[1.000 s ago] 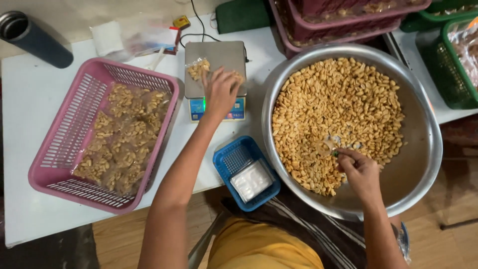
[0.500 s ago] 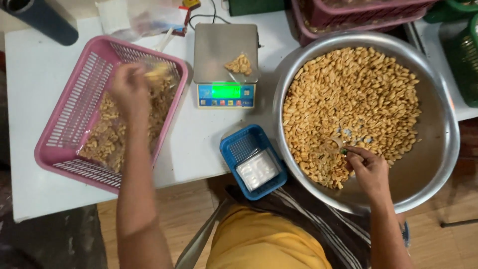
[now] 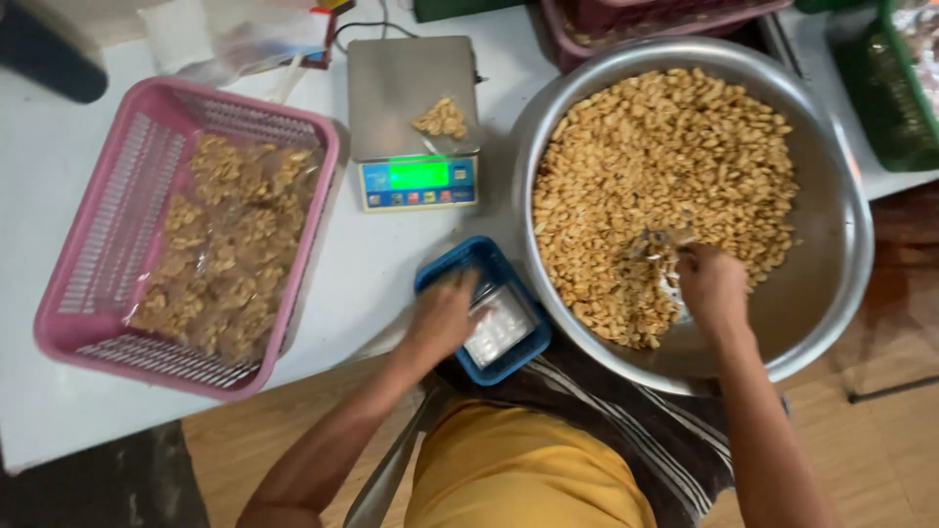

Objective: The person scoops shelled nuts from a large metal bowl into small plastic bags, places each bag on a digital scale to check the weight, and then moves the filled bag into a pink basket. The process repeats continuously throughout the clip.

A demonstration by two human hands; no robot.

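Left hand (image 3: 442,318) down at the small blue basket (image 3: 486,309), fingers spread over its near edge by the stack of clear bags (image 3: 500,327); blurred, so cannot tell whether a bag is pinched yet. Right hand (image 3: 712,287) sunk among the nuts (image 3: 665,176) in the big steel bowl (image 3: 831,284), closed around a small scoop (image 3: 663,244) only partly visible. On the scale (image 3: 416,122), a small filled bag (image 3: 442,119) resting on the plate, display lit green. To the left, a pink basket (image 3: 186,235) holding filled bags, well apart from both hands. All standing on the white bench (image 3: 381,264).

Best done, by the look of it, by peeling off one bag only, thumb sliding the top sheet free. Worth keeping the scoop level and low over the bowl, so loose nuts drop back in rather than onto the bench.
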